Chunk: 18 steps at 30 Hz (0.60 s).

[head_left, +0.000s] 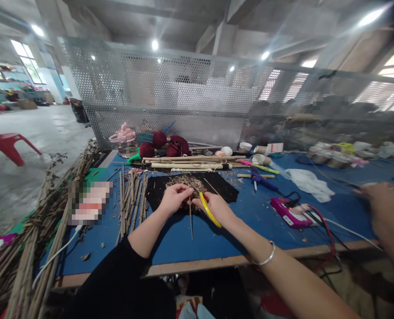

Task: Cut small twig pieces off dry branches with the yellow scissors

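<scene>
My left hand [175,198] is closed in a pinch on a thin dry stem [191,221], whose lower end points toward me. Close beside it, my right hand [216,207] grips scissors with yellow handles [210,212]; the blades reach up and left near the left fingertips. Both hands are over a black cloth [221,186] covered in part by a heap of dry plant clippings [180,180]. Left of the cloth lies a row of cut dry stems [130,199].
Tall bundles of dry stalks [33,239] lean along the left edge. A blurred phone [90,201] lies on the blue table [170,252]. To the right are a blue glue gun [261,180], a purple power strip [291,213] with cables, and another person's arm [384,217].
</scene>
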Available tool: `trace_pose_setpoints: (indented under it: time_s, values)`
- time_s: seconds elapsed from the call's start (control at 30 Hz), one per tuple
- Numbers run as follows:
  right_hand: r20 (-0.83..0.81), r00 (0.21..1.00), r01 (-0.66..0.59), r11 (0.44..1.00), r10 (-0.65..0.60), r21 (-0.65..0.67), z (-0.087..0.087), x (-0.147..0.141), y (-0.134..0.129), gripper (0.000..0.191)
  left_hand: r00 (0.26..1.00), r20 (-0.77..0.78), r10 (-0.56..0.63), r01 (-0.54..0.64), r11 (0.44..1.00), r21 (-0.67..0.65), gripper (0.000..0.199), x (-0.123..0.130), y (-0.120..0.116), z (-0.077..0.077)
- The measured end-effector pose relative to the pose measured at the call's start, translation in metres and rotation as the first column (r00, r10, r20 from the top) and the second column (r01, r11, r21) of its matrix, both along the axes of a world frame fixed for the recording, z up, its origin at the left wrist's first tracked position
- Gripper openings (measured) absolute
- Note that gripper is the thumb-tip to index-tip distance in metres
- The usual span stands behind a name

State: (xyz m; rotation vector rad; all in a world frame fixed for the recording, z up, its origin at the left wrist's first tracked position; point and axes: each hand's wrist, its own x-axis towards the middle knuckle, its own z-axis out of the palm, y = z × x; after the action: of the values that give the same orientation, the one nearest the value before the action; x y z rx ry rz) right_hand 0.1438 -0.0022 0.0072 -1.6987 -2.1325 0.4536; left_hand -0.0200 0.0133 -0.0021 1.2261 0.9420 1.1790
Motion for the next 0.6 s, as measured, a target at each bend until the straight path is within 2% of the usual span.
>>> trace_pose_setpoints:
  time_s: [0.2,0.37,0.5,0.6]
  values:
    - [0.192,0.978,0.08,0.997,-0.082,0.019,0.0036,0.0012,-0.002,0.052,1.0,-0.001,0.03,-0.03,0.999,-0.014,0.033,0.0017,0.0007,0.0001]
    - [0.158,0.986,0.045,0.998,-0.05,0.034,0.0041,-0.0026,-0.0034,0.057,0.999,-0.012,0.045,-0.046,0.999,-0.014,0.032,0.0024,-0.0006,0.0029]
    - [0.128,0.991,0.039,0.999,-0.042,0.026,0.0018,-0.006,-0.0029,0.048,0.999,0.0,0.052,-0.052,0.999,-0.015,0.031,0.0018,-0.0003,0.0014]
    - [0.108,0.993,0.05,0.999,-0.052,0.02,0.0006,-0.0062,-0.0028,0.044,1.0,0.01,-0.001,0.002,0.999,-0.035,0.031,0.0015,-0.0007,0.0007]
